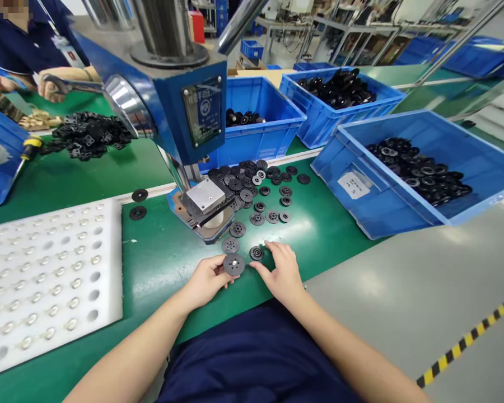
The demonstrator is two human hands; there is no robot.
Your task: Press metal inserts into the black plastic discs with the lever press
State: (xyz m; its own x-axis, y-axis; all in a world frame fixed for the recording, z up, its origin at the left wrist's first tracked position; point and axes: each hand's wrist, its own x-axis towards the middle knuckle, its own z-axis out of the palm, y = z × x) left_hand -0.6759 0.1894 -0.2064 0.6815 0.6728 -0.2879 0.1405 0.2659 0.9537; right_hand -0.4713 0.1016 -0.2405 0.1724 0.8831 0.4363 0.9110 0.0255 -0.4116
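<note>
My left hand (pixel 209 280) pinches a black perforated disc (pixel 234 265) with a small pale centre, held just above the green table. To its right, my right hand (pixel 282 272) has thumb and fingers apart around a smaller black ringed wheel (pixel 256 253) on the table; whether the fingertips touch it I cannot tell. Another flat black disc (pixel 231 244) lies just beyond the held one. Several more black discs and wheels (pixel 257 218) spread out toward the press. A silver metal block (pixel 205 196) sits on the base of the blue hand press (pixel 151 84).
Blue bins (pixel 344 196) with black parts line the back and right. A white foam tray (pixel 118 268) with pale round pieces lies left. Two black discs (pixel 138 212) lie near it. Across the table, a person's hand (pixel 52 87) is near a metal lever; a screwdriver (pixel 30 146) stands left.
</note>
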